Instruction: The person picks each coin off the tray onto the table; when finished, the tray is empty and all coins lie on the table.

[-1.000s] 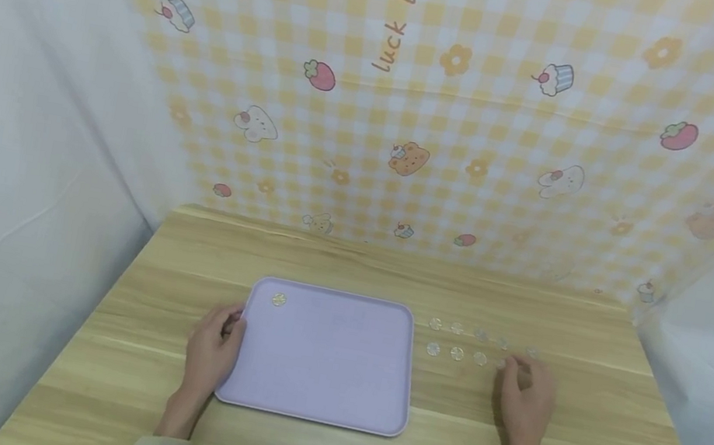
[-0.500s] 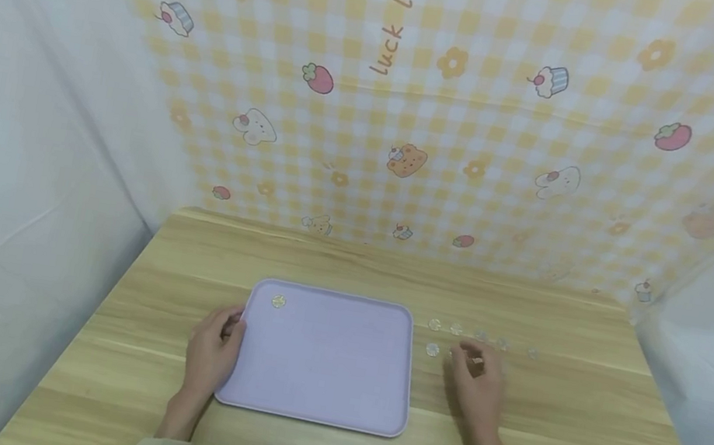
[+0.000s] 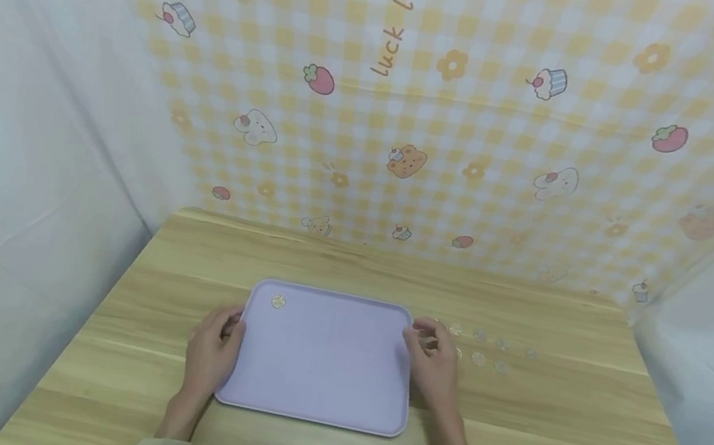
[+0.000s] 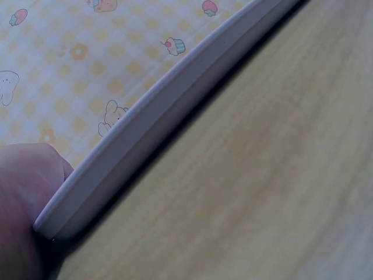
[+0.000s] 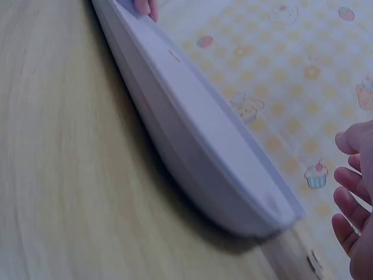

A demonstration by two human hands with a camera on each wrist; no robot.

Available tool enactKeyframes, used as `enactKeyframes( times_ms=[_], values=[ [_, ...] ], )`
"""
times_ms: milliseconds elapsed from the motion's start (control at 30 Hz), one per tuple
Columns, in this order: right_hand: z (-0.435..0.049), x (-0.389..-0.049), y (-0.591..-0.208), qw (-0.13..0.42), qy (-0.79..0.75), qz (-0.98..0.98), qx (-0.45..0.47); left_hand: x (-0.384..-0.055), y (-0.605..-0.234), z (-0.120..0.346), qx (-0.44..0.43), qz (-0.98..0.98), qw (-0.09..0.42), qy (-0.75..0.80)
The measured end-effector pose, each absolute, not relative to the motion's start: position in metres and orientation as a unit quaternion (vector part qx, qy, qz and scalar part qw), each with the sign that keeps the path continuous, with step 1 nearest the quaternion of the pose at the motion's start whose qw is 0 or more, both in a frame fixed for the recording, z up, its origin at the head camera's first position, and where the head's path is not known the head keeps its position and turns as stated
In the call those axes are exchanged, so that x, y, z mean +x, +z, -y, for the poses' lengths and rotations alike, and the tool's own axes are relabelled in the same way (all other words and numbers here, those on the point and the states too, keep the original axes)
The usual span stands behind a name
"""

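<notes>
A shallow lilac tray lies on the wooden table, with one small clear round disc near its far left corner. At the tray's left edge my left hand grips the rim. The left wrist view shows part of that hand against the tray's side wall. My right hand is over the far right corner of the tray, thumb and forefinger close together. Its curled fingers show in the right wrist view; whether they pinch a disc is not visible.
Several clear discs lie in two rows on the table right of the tray; my right hand partly covers the nearest ones. A yellow checked cloth hangs behind the table, with white sheets at the sides.
My right hand has travelled left from the far right end of the disc rows to the tray's right corner. The left hand and the tray have stayed in place.
</notes>
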State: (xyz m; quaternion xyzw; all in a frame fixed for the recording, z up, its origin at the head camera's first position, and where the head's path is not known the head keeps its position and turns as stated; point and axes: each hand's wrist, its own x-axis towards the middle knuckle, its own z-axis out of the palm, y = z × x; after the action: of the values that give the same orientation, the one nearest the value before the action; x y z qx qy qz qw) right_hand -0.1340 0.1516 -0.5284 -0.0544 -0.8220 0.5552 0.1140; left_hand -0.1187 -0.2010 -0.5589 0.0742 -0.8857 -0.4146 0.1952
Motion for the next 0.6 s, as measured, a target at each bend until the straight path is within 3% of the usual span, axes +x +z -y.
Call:
enactKeyframes(
  times_ms=[133,400,600],
  values=[
    [-0.135,-0.136,-0.523,0.094,0.564,0.82,-0.038,-0.118,-0.558,0.202,0.08,0.887,0.186,-0.415],
    [-0.094,-0.15,-0.518,0.136,0.565,0.813,0.044,-0.118,-0.557,0.202,0.077,0.886,0.186,-0.417],
    [-0.06,-0.155,-0.516,0.113,0.571,0.811,0.057,-0.117,-0.557,0.202,0.078,0.884,0.19,-0.42]
  ],
)
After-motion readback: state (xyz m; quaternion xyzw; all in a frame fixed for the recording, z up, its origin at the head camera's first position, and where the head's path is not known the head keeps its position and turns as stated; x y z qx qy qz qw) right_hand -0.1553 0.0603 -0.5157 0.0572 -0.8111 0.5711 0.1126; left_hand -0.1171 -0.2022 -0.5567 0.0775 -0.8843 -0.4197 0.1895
